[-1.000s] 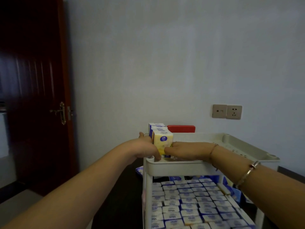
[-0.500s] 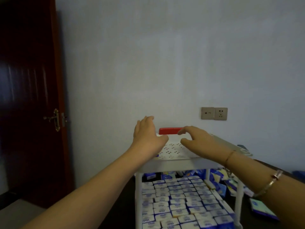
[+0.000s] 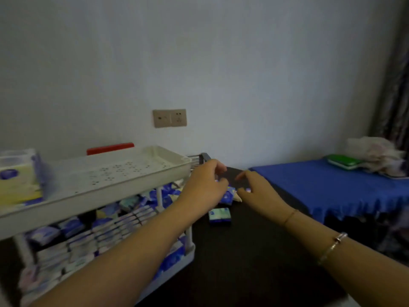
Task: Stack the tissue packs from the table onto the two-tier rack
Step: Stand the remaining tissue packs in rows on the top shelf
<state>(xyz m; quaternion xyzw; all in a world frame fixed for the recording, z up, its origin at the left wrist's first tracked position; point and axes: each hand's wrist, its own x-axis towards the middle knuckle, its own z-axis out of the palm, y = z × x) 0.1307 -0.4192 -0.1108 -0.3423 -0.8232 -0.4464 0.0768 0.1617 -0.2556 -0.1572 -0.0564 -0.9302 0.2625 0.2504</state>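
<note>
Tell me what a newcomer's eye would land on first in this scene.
First, the two bare arms reaching to mid-frame, the left hand and right hand over loose tissue packs on the dark table. Next, the white two-tier rack at left: its lower tier is crammed with packs, its top tier bare except for yellow packs at the far left. The bright blue cloth at right also stands out.

The two-tier rack point(image 3: 115, 173) looks like matt white plastic, its top tray perforated. The tissue packs point(image 3: 220, 214) wear glossy wrap. The table point(image 3: 243, 251) is dark and smooth; the blue cover point(image 3: 332, 185) is cloth.
</note>
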